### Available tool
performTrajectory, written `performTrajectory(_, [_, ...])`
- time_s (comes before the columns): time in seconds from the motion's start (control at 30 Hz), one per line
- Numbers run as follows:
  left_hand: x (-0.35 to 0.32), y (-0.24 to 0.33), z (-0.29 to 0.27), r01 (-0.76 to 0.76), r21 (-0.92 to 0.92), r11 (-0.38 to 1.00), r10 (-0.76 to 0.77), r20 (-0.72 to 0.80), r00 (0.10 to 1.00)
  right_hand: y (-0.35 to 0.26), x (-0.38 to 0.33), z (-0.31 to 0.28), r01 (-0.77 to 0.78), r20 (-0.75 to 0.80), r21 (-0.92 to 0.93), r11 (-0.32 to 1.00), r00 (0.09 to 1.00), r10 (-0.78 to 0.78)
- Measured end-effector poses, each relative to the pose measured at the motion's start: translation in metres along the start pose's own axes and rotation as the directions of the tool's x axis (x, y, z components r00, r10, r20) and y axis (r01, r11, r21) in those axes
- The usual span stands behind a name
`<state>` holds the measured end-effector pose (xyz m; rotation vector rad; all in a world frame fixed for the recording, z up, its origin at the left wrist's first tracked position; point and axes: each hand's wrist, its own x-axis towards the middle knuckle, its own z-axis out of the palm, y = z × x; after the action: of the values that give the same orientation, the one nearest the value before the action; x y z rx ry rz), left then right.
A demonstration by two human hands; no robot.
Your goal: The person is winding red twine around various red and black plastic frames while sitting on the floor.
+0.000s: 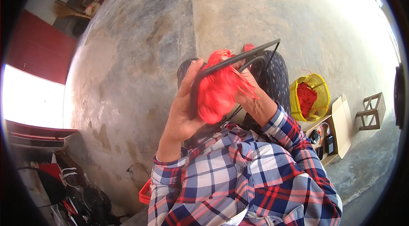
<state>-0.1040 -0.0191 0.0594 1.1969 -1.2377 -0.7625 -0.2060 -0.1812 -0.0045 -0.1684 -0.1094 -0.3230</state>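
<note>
A loose bundle of red strands (215, 100), like yarn or netting, is held up between my two hands over my lap. My left hand (183, 113) is closed around its left side, with the thumb pointing upward. On the other side my right hand (251, 87) grips the strands, its fingers partly hidden behind them. A thin black frame (257, 50) slants across the top of the bundle toward the upper right, and a curved black bar runs below it. How the strands are fixed to the frame cannot be made out, as the bundle is blurred.
To the right stands a yellow bag (323, 94) with red strands (305, 98) inside. An opened cardboard box (341, 119) holding black devices and a small wooden stool (371, 113) are beyond it. A red basket (145, 192) sits by my left side, near dark clutter (91, 200).
</note>
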Motion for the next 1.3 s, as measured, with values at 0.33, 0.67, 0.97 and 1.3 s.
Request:
performTrajectory(0.33, [-0.017,-0.024,-0.026,0.104,-0.101,0.989,-0.125,-0.235,0.964,-0.015,-0.048,-0.006,0.228,-0.121,-0.286,0.931,0.955,-0.272])
performTrajectory(0.67, [-0.018,-0.039,-0.038,0.174,-0.396,0.902,-0.28,-0.228,0.933,-0.013,-0.065,0.031,0.068,0.131,-0.428,0.901,0.991,-0.013])
performTrajectory(0.97, [-0.032,-0.035,-0.045,0.238,-0.359,0.902,-0.354,-0.303,0.885,-0.043,-0.052,0.021,0.173,-0.259,-0.287,0.942,0.933,-0.25])
performTrajectory(1.3, [-0.008,0.002,-0.004,0.108,0.169,0.98,-0.065,-0.24,0.969,-0.003,-0.001,0.066,0.045,0.005,-0.988,0.146,0.965,-0.262])
